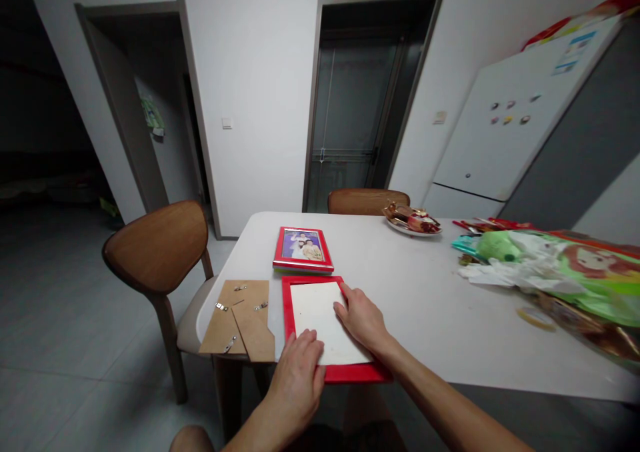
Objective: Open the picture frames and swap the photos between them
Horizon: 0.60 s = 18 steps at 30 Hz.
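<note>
A red picture frame (288,305) lies on the white table in front of me, its near edge reaching past the table's edge. A plain white sheet (320,312) fills its opening. My left hand (299,371) is closed over the near left corner, with its fingertips on the sheet. On the right side, my right hand (364,317) grips the frame's edge, its thumb resting on the sheet. Left of the frame is a brown backing board (225,319) with metal clips and a stand flap. Behind lies another red picture frame (327,260) holding a photo of people.
The white table (415,292) carries a plate (415,231) of wrapped items at the back. Green bags and crumpled tissue (520,272) crowd its right side, near a tape roll (536,319). Wooden chairs (160,249) stand at the left and far sides.
</note>
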Motion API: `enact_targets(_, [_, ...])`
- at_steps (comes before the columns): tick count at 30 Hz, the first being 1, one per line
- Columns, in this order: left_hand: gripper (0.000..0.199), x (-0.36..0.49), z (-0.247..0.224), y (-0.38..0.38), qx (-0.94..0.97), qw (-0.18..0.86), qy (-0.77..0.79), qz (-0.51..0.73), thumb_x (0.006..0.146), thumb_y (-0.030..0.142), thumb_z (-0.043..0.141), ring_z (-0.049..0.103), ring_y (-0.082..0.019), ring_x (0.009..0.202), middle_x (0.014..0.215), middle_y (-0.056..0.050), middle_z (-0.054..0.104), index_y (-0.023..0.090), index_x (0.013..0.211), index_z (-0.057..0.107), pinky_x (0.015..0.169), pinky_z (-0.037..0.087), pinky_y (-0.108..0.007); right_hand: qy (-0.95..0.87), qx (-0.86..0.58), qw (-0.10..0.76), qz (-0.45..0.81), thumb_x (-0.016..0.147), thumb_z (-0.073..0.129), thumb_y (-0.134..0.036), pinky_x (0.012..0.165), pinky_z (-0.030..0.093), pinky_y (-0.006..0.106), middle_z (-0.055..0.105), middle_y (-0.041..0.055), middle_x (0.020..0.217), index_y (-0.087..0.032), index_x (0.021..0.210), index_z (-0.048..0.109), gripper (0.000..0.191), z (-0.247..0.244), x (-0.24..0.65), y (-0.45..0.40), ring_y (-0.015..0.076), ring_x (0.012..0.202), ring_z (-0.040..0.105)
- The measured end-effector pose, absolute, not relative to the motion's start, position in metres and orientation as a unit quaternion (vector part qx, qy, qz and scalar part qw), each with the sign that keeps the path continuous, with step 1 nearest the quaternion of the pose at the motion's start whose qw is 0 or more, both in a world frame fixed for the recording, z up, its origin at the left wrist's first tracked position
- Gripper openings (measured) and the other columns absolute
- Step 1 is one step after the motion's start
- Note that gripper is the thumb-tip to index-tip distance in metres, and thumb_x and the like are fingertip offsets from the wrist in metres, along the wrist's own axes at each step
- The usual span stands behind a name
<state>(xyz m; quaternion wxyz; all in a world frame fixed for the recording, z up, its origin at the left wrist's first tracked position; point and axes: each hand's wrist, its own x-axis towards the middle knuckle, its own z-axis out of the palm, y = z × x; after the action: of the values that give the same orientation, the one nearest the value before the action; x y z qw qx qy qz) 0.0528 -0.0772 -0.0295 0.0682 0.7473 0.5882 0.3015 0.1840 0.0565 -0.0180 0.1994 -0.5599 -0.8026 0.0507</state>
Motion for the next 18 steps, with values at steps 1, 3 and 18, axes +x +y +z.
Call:
enact_targets(1, [0.034, 0.053, -0.029, -0.077, 0.747, 0.068, 0.589, 0.302, 0.072, 0.008, 0.043, 0.043, -0.024, 0.111, 0.117, -0.013, 0.05, 0.015, 0.105, 0.049, 0.094, 0.032, -0.048, -0.807, -0.551, 0.209, 0.05, 0.077, 0.04, -0.029, 0.069, 0.035, 0.027, 0.055, 0.0104, 0.092, -0.015, 0.112, 0.046, 0.038, -0.019, 0.184, 0.056, 0.0184, 0.081, 0.05])
enact_targets(3, [0.033, 0.053, -0.028, -0.078, 0.748, 0.071, 0.589, 0.298, 0.072, 0.008, 0.043, 0.042, -0.023, 0.111, 0.118, -0.013, 0.049, 0.014, 0.104, 0.049, 0.094, 0.032, -0.048, -0.817, -0.527, 0.229, 0.053, 0.077, 0.04, -0.026, 0.077, 0.034, 0.028, 0.055, 0.011, 0.095, -0.013, 0.11, 0.049, 0.037, -0.021, 0.186, 0.056, 0.0187, 0.086, 0.049])
enact_targets(18, [0.048, 0.047, -0.017, -0.084, 0.775, 0.072, 0.599, 0.189, 0.065, 0.016, 0.056, 0.032, -0.027, 0.119, 0.126, -0.012, 0.041, 0.016, 0.112, 0.045, 0.099, 0.021, -0.048, -0.904, -0.381, 0.138, 0.136, 0.064, 0.058, -0.033, 0.088, 0.031, 0.037, 0.047, 0.0104, 0.115, -0.02, 0.104, 0.056, 0.043, -0.009, 0.209, 0.028, 0.0245, 0.108, 0.037])
